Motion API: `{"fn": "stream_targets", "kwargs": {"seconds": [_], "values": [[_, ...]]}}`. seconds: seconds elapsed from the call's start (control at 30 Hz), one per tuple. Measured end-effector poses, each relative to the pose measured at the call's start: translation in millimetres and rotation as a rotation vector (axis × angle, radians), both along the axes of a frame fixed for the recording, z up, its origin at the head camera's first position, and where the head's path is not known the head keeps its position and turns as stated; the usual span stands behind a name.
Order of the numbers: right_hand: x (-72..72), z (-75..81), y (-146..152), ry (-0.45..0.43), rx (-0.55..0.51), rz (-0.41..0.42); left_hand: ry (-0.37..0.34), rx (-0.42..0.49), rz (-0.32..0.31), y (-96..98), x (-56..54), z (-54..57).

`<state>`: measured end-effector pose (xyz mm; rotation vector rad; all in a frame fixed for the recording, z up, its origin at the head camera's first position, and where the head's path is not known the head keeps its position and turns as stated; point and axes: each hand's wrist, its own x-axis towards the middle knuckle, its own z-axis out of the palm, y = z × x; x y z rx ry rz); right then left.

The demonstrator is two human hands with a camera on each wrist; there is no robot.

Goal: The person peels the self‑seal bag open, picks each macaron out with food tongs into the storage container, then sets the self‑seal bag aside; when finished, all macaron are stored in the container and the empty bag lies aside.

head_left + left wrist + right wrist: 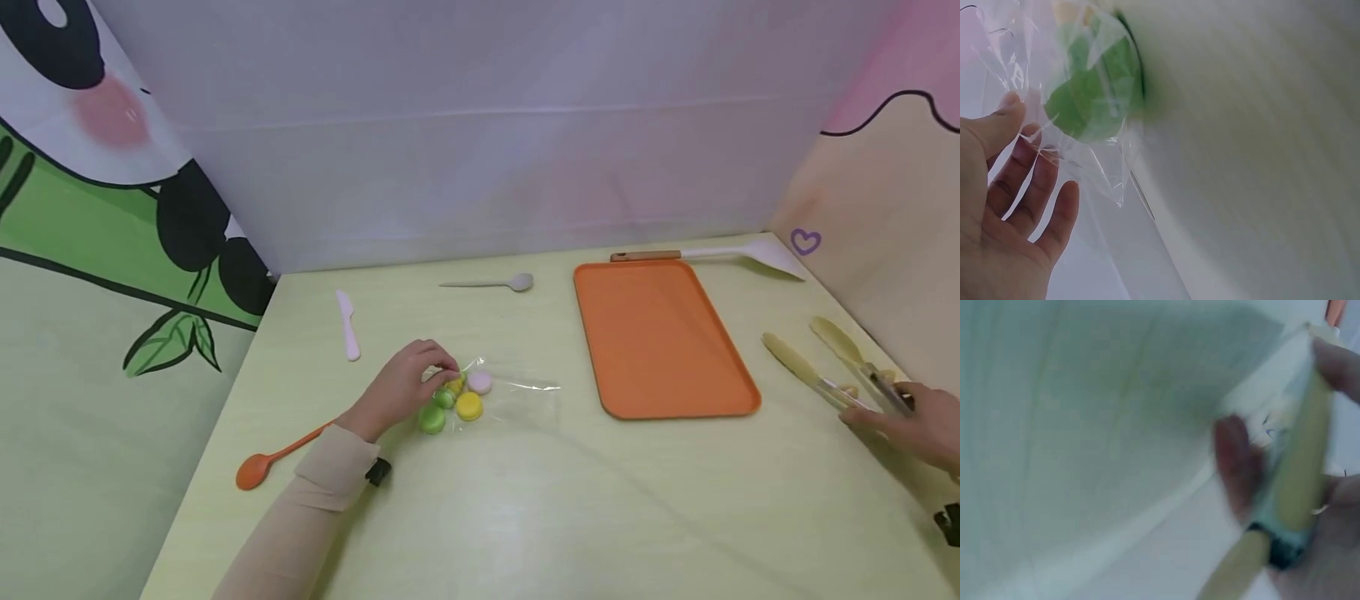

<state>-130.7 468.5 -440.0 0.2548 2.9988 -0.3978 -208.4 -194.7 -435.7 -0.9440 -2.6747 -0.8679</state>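
My left hand (405,382) pinches a clear plastic bag (528,406) by one end, between thumb and fingertips in the left wrist view. Inside it are several round macaron-like pieces: a green one (432,419), a yellow one (469,407), a lilac one (480,382) and others partly under the hand. At the right edge of the table, my right hand (918,423) holds a pair of tongs (791,358) with metal arms and pale yellow ends spread apart. The tongs (1304,462) look blurred in the right wrist view.
An orange tray (663,337) lies right of the bag, with a white spatula (742,252) along its far edge. A grey spoon (521,282) lies at the back. A pink knife (348,325) and an orange spoon (253,472) lie to the left.
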Motion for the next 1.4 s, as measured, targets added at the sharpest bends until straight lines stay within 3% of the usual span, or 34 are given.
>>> {"fn": "stream_targets", "kwargs": {"seconds": [0.13, 0.3, 0.57, 0.7, 0.87, 1.0, 1.4], "values": [[2.5, 7.1, -20.9, 0.147, -0.108, 0.117, 0.001, 0.005, -0.001, -1.7, 2.2, 1.6], [4.0, 26.7, -70.8, 0.261, -0.202, 0.331, 0.005, 0.005, -0.001, -3.1, 2.7, 3.0], [-1.8, 56.9, -164.3, 0.166, -0.249, 0.572, 0.009, 0.000, 0.007, -3.7, 2.7, 3.5], [-15.0, 53.8, -197.1, 0.145, -0.251, 0.676, 0.011, 0.008, 0.004, -3.8, 2.7, 2.5], [-32.2, 46.3, -231.2, 0.185, -0.207, 0.799, 0.009, 0.015, 0.005, -3.0, 2.7, 1.4], [-43.6, 43.6, -253.2, 0.201, -0.142, 0.829, -0.017, 0.022, 0.007, -2.1, 2.5, 0.4], [-68.0, 34.3, -284.3, 0.191, -0.164, 0.846, -0.090, 0.056, 0.004, 4.3, 3.6, 2.2]]}}
